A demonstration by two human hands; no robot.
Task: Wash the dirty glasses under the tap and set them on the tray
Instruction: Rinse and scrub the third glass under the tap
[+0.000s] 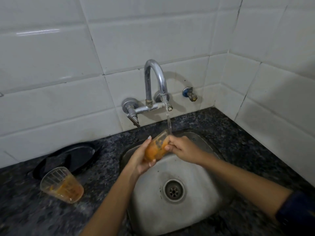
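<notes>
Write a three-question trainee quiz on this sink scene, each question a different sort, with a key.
1. True or false: water is running from the tap.
2. Which hand cups the base of the glass held over the sink? A) left hand B) right hand C) neither
3. Fill in: the second glass stands on the counter just in front of the black ____.

Key:
1. True; the stream falls onto the held glass's rim.
2. A; the right hand grips it near the rim.
3. Tray; that glass is upright with orange residue inside.
</notes>
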